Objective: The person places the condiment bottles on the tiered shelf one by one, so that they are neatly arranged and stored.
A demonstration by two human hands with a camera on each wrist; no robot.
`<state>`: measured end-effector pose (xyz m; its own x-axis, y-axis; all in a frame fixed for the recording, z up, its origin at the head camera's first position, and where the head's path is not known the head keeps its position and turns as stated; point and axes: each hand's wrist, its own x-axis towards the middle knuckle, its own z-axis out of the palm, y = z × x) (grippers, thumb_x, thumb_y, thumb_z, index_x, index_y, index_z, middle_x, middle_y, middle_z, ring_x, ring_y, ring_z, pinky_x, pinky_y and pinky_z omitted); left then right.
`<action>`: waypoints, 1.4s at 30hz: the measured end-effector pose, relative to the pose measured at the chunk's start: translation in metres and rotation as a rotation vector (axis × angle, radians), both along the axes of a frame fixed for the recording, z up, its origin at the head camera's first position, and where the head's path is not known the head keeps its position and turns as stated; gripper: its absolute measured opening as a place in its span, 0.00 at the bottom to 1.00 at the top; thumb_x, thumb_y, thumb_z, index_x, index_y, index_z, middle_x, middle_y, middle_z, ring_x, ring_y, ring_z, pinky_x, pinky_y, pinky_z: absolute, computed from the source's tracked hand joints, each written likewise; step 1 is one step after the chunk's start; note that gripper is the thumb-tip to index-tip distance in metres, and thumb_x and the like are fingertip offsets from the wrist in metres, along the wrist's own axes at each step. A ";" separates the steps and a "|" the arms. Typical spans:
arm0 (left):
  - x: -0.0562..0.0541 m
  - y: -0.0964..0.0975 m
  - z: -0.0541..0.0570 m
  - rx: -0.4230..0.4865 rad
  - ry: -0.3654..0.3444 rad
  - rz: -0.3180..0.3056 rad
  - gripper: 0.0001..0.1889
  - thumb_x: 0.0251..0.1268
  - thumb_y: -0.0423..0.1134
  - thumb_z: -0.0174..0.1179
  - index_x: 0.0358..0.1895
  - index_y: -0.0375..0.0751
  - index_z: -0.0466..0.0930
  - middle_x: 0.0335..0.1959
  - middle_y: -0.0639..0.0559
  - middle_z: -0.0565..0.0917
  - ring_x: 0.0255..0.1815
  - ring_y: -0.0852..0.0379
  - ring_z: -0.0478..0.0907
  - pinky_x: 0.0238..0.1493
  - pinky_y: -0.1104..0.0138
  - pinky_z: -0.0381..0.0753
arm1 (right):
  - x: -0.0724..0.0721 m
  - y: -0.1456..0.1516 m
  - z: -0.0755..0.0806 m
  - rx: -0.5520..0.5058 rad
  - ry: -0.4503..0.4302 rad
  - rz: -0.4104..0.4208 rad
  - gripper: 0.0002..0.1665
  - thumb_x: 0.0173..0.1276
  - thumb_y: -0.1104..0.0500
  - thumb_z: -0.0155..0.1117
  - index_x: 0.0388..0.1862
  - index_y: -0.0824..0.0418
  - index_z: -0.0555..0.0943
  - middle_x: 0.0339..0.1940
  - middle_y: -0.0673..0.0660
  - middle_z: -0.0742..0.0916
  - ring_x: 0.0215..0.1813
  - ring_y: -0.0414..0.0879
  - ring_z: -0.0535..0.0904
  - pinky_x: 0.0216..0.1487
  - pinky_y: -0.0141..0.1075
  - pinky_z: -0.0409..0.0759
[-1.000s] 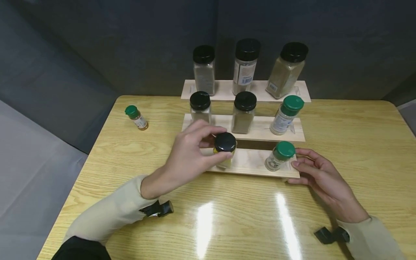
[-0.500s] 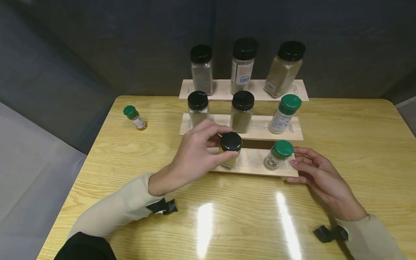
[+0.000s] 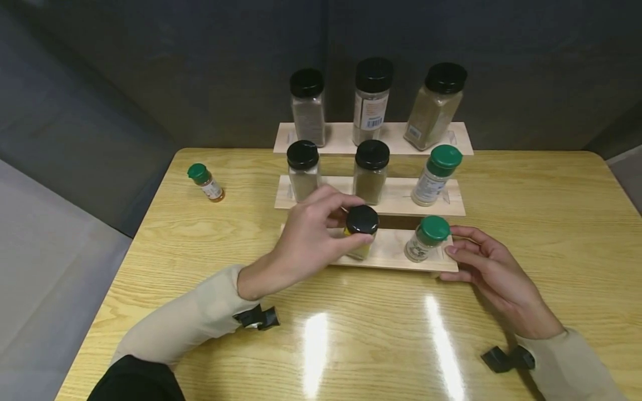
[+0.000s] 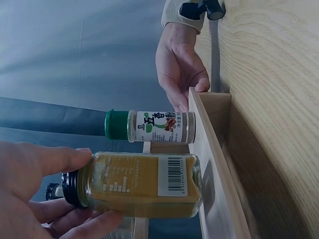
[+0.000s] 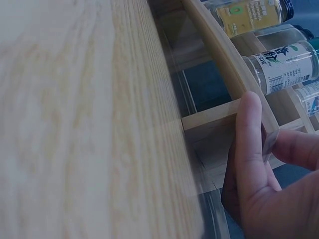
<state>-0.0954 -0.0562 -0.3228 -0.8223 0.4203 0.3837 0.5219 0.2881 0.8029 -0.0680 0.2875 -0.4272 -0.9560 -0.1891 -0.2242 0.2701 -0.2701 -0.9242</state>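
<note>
A glass spice jar (image 3: 362, 221) with a black lid and yellow-brown powder is in my left hand (image 3: 313, 236), thumb and fingers gripping it around the lid. In the left wrist view, the jar's base is right at the board of the lowest tier. This tier belongs to a wooden spice rack (image 3: 391, 248). To the jar's right on the same tier stands a small green-capped spice jar (image 3: 426, 239), with a gap between the two. My right hand (image 3: 496, 275) holds the right end of that tier, thumb on top and fingers beneath, as the right wrist view (image 5: 269, 184) shows.
Two black-lidded jars and a green-capped jar (image 3: 436, 175) stand on the middle tier. Taller black-lidded jars (image 3: 371, 106) line the top tier against a dark cloth (image 3: 225, 72). A small green-capped jar (image 3: 206, 182) stands alone at the table's left.
My left hand has moved to the right along the lowest tier with the black-lidded jar, narrowing the gap to the green-capped one. My right hand keeps its hold on the rack's end.
</note>
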 end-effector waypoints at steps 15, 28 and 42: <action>-0.002 0.002 -0.005 -0.026 -0.006 0.000 0.26 0.55 0.27 0.85 0.57 0.26 0.86 0.46 0.44 0.81 0.46 0.52 0.88 0.51 0.74 0.89 | 0.000 0.001 -0.001 -0.015 0.005 -0.002 0.23 0.84 0.76 0.54 0.62 0.53 0.82 0.49 0.55 0.84 0.50 0.45 0.86 0.45 0.47 0.95; -0.002 0.002 -0.007 -0.075 0.025 0.014 0.27 0.56 0.30 0.85 0.58 0.27 0.86 0.47 0.45 0.81 0.45 0.53 0.88 0.50 0.73 0.90 | 0.000 0.001 -0.001 -0.024 0.016 0.006 0.23 0.84 0.77 0.53 0.63 0.53 0.82 0.50 0.56 0.84 0.50 0.45 0.85 0.45 0.46 0.95; 0.003 -0.010 -0.009 -0.051 0.118 0.022 0.30 0.56 0.32 0.85 0.61 0.27 0.85 0.50 0.43 0.84 0.49 0.49 0.89 0.54 0.63 0.92 | 0.000 0.002 -0.004 -0.051 0.024 0.018 0.23 0.85 0.76 0.52 0.64 0.55 0.81 0.51 0.57 0.83 0.51 0.46 0.85 0.46 0.46 0.95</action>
